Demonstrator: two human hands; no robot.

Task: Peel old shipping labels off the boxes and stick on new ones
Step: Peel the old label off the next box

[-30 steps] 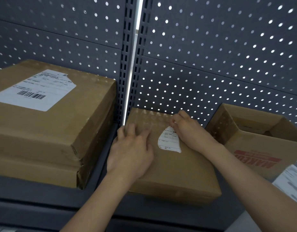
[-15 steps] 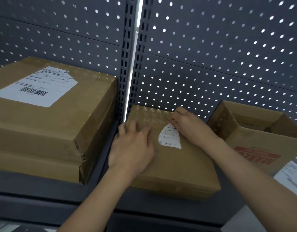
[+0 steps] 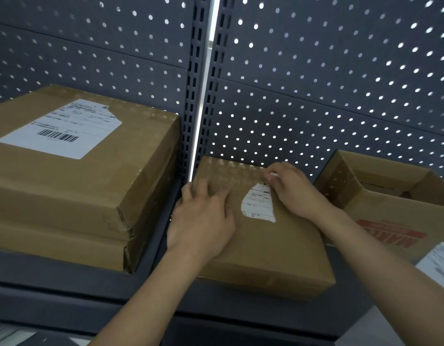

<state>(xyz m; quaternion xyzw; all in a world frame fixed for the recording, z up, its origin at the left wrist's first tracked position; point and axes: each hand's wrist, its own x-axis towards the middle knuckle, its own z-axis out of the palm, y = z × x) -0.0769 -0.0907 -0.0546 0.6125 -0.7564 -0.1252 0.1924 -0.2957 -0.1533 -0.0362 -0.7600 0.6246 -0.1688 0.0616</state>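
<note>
Currently my left hand point(image 3: 203, 221) lies flat, fingers straight, pressing the small box point(image 3: 266, 250) on the shelf point(image 3: 66, 283). My right hand point(image 3: 293, 193) pinches a white scrap at the upper edge of the torn old label point(image 3: 257, 207), stuck on the box top between both hands.

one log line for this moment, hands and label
left hand presses box | right hand pinches label edge | label torn, part stuck on box
</note>
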